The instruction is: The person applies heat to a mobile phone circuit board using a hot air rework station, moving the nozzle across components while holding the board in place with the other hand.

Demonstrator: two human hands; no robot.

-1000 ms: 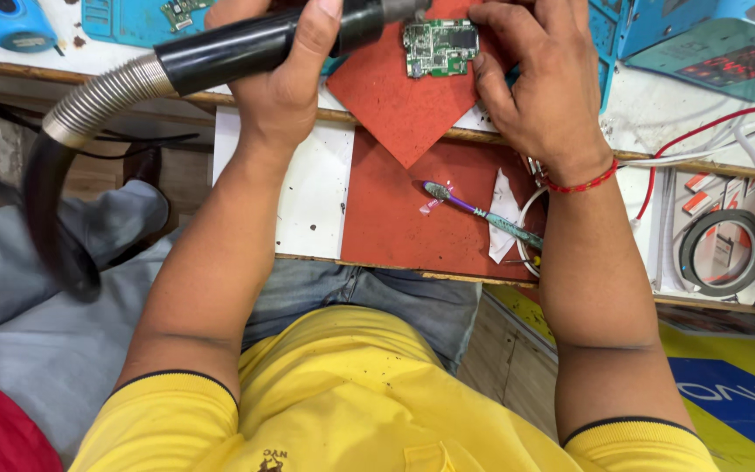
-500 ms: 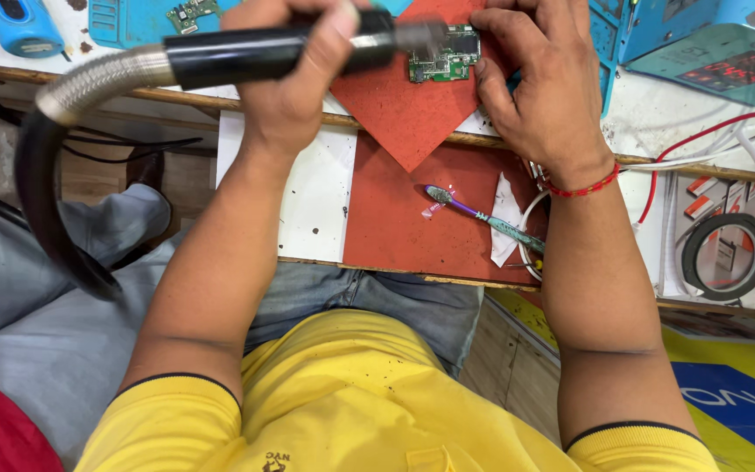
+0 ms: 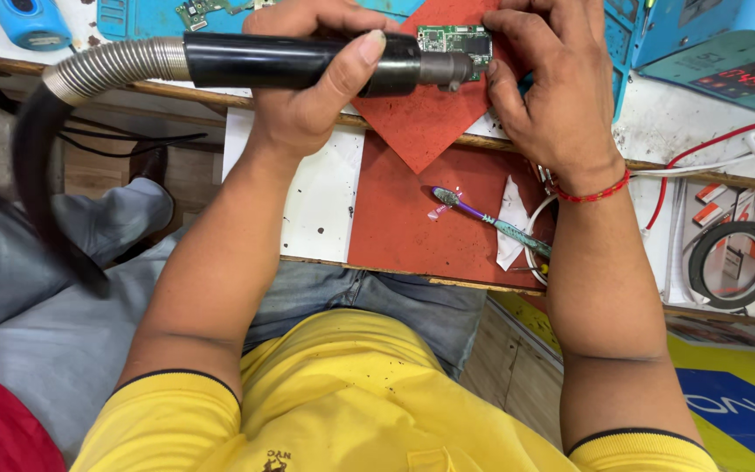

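1. The left hand is wrapped tight around a black hot-air nozzle, held level, its metal tip over the circuit board.
2. The circuit board lies on the red mat, at the mat's far edge.
3. The right hand rests just right of the board, fingers curled and pressing its edge.
4. A ribbed metal hose runs left from the nozzle.
5. A toothbrush lies nearer the person than the board, on a lower red sheet.
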